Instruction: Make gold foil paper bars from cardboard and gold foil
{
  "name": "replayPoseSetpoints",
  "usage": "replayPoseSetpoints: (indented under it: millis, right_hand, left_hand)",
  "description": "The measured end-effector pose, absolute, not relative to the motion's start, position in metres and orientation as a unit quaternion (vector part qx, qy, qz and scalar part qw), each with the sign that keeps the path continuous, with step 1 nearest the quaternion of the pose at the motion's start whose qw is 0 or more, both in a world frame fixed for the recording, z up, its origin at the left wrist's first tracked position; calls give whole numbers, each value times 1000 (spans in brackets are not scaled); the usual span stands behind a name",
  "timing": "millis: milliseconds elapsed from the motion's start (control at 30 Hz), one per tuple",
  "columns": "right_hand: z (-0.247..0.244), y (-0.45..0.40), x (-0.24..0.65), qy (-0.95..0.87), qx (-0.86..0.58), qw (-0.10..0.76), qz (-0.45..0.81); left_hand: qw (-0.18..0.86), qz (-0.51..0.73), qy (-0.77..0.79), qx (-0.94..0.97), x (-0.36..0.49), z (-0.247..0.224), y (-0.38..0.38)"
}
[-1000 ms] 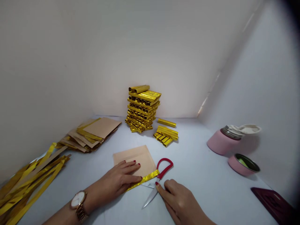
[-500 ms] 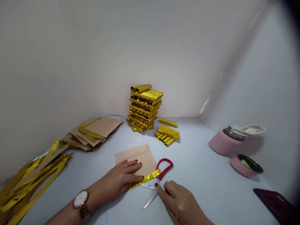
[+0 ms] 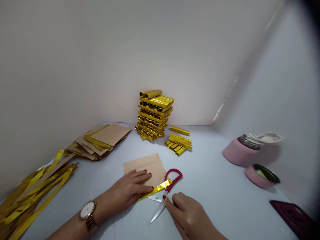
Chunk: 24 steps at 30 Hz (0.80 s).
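Observation:
A light brown paper sheet (image 3: 147, 161) with a folded gold strip (image 3: 160, 188) along its near edge lies in front of me. My left hand (image 3: 135, 186), with a watch (image 3: 87, 210) on its wrist, lies flat across the sheet, its thumb on the gold strip. Opened scissors (image 3: 175, 177) with a red handle lie at the strip's right end. One blade points toward me and the other reaches beneath the strip. My right hand (image 3: 188, 213) is closed over the scissors, thumb at the pivot; the second handle is hidden under it.
Behind stands a tall stack of gold paper tubes (image 3: 155, 113), with a smaller pile of tubes (image 3: 178, 143) beside it. Brown and gold sheets (image 3: 110, 136) and gold strips (image 3: 37, 196) lie left. At right are a pink flask (image 3: 240, 151), a pink cup (image 3: 260, 178) and a dark red flat object (image 3: 291, 213).
The scissors and my right hand have shifted slightly to the left, and the blade has slid further under the gold strip. My left hand stays on the sheet.

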State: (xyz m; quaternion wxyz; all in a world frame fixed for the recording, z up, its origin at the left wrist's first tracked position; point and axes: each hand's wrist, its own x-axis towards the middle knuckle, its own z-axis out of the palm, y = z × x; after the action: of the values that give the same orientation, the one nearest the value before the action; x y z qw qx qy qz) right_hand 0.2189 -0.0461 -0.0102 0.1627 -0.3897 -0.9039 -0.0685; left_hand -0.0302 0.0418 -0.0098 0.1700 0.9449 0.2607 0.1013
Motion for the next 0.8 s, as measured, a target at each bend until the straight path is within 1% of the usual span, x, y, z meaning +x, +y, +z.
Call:
replayPoseSetpoints:
  millis: [200, 800]
  right_hand:
    - [-10, -46, 220, -904, -387, 164, -76]
    - [-13, -48, 209, -905, -390, 155, -72]
  left_hand:
    - [167, 88, 254, 949, -39, -8, 42]
    - [178, 116, 264, 941, -45, -10, 40]
